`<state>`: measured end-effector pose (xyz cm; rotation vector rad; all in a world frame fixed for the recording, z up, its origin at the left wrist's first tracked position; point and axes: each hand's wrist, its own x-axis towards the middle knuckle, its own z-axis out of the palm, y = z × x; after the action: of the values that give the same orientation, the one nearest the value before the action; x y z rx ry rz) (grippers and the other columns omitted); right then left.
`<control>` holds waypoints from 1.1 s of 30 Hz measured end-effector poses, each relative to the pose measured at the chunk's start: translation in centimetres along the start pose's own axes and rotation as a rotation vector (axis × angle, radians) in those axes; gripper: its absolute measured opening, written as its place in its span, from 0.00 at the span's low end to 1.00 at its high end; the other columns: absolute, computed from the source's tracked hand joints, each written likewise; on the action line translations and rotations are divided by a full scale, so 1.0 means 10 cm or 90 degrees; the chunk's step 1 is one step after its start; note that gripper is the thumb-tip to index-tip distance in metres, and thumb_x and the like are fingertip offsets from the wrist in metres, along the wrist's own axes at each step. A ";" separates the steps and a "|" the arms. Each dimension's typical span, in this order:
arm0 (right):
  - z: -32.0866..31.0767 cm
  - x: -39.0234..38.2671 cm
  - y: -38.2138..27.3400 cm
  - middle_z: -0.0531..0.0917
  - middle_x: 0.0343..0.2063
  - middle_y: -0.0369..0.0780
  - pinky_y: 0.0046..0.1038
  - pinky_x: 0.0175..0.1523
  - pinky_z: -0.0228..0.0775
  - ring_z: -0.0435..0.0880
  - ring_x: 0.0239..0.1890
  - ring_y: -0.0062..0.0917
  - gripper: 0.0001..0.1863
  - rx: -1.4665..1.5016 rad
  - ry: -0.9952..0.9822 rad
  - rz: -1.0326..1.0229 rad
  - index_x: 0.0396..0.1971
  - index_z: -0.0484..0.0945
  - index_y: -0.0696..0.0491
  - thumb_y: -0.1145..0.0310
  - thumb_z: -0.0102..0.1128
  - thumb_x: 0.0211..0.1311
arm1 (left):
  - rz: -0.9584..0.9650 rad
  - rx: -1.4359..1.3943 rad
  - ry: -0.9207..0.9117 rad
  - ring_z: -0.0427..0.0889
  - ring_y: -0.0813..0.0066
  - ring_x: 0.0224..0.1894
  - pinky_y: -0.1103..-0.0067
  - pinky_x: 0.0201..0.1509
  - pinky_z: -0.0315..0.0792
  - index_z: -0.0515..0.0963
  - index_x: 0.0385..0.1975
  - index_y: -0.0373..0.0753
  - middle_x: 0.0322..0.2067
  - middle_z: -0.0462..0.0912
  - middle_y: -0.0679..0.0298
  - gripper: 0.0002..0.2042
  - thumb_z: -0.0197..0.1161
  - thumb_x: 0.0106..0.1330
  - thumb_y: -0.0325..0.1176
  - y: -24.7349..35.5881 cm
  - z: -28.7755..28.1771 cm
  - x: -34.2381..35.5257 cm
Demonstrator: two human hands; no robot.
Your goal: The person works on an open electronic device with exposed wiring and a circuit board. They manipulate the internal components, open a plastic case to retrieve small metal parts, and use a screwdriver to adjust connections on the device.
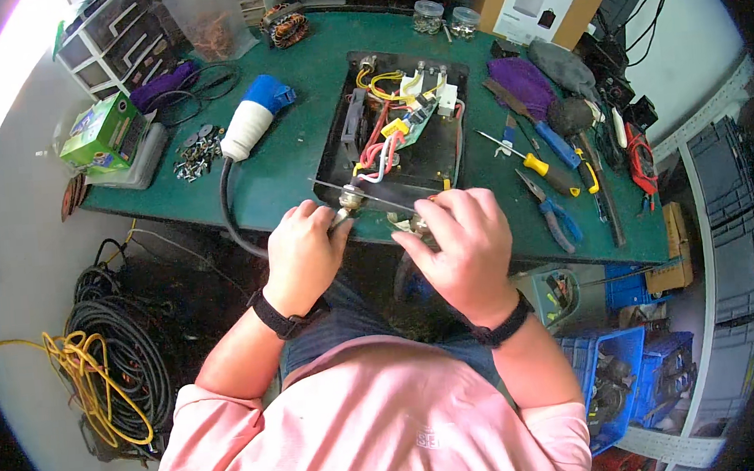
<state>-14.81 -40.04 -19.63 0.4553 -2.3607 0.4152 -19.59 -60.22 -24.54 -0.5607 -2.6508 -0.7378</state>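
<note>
Black open enclosure (332, 155), wired inside — lay near the front edge of the green counter (183, 196). Left hand (297, 258): grip pinched at a metal gland (351, 197). Right hand (464, 242): grip closed on one end of a thin strip (376, 198).

The one view is a wide fisheye worn on the person's head, close above and behind the left hand (300, 255) and right hand (468, 248), facing down and forward. It takes in the shirt (356, 414) behind the hands and the counter (284, 176) beyond them.
</note>
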 end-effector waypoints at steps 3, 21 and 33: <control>0.13 0.12 -0.03 0.72 0.24 0.36 0.35 0.35 0.71 0.74 0.30 0.33 0.13 -0.051 -0.030 -0.009 0.24 0.74 0.49 0.61 0.70 0.48 | 0.018 -0.022 0.010 0.78 0.52 0.32 0.65 0.37 0.72 0.79 0.24 0.35 0.26 0.77 0.54 0.09 0.66 0.59 0.34 0.00 0.00 0.03; 0.31 0.16 0.06 0.72 0.22 0.38 0.36 0.31 0.68 0.74 0.28 0.35 0.13 -0.016 0.010 0.062 0.17 0.71 0.50 0.66 0.70 0.48 | 0.016 -0.064 0.013 0.78 0.52 0.29 0.64 0.34 0.73 0.76 0.20 0.35 0.23 0.77 0.55 0.10 0.65 0.59 0.32 0.05 -0.05 -0.03; 0.26 0.07 0.00 0.72 0.21 0.36 0.34 0.31 0.67 0.73 0.28 0.33 0.10 -0.049 -0.006 -0.023 0.21 0.77 0.51 0.71 0.72 0.40 | 0.019 -0.057 0.061 0.77 0.55 0.27 0.66 0.32 0.72 0.77 0.22 0.36 0.21 0.75 0.55 0.08 0.67 0.57 0.31 0.00 0.08 -0.06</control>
<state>-16.76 -41.28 -21.03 0.4642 -2.3646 0.3049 -19.28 -59.91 -25.44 -0.5725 -2.5263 -0.8567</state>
